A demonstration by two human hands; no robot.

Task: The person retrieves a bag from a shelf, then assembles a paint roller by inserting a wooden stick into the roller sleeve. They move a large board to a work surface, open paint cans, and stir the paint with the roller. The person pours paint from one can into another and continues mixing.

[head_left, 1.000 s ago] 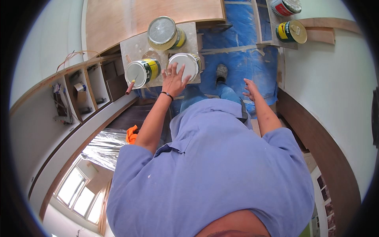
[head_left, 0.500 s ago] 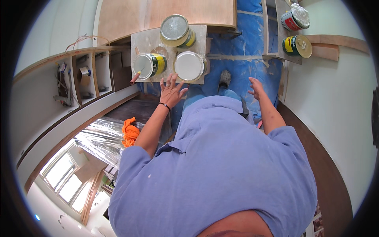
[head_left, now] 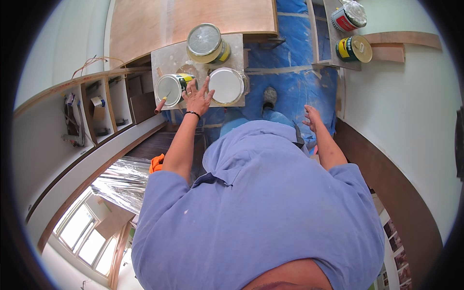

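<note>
My left hand (head_left: pixel 197 99) reaches over the near edge of a low board, its fingers spread and holding nothing. It is between a white-lidded paint can (head_left: pixel 226 86) on its right and a green-and-yellow paint can (head_left: pixel 170 90) on its left; whether it touches either I cannot tell. A tool with a reddish handle (head_left: pixel 158 107) lies across the left can's lid. Behind them stands another can with a silver lid (head_left: pixel 204 39). My right hand (head_left: pixel 312 118) hangs over the blue sheeting with fingers apart, nothing in it.
The cans stand on a stained board (head_left: pixel 238 53) next to a large plywood panel (head_left: pixel 193 17). Blue plastic sheeting (head_left: pixel 309 89) covers the floor. More cans, a yellow-labelled one (head_left: pixel 354 49) among them, are at the right. Open shelves (head_left: pixel 99 104) line the left; an orange cloth (head_left: pixel 156 163) lies nearby.
My left hand has moved forward and is now beside the gap between the two front cans. My right hand has dropped slightly nearer. The whole view has shifted a little.
</note>
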